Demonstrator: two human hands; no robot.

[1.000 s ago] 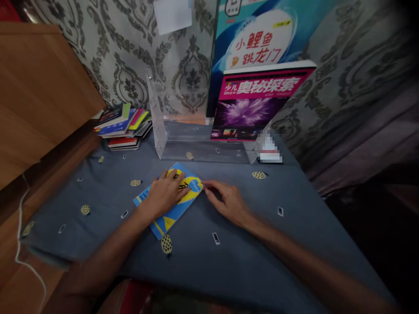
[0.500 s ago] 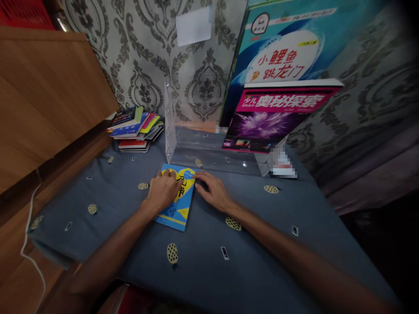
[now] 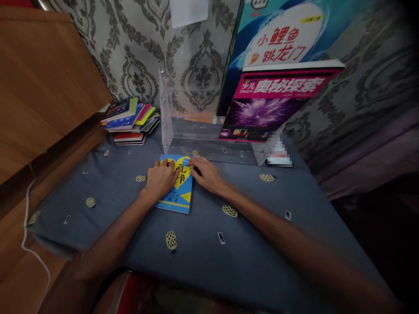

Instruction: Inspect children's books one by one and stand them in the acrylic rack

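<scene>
Head view | left hand (image 3: 162,179) flat, open on thin blue-and-yellow paperback booklet (image 3: 176,188) | right hand (image 3: 204,174) open, fingertips on booklet's right edge | lying on blue cloth-covered desk (image 3: 248,244)

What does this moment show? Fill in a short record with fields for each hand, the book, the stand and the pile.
Left hand: flat on the blue and yellow book
Right hand: on the book's right edge
Book: lying on the blue cloth
Clear stand: holds a magenta book, upright
Pile of books: left of the stand
</scene>
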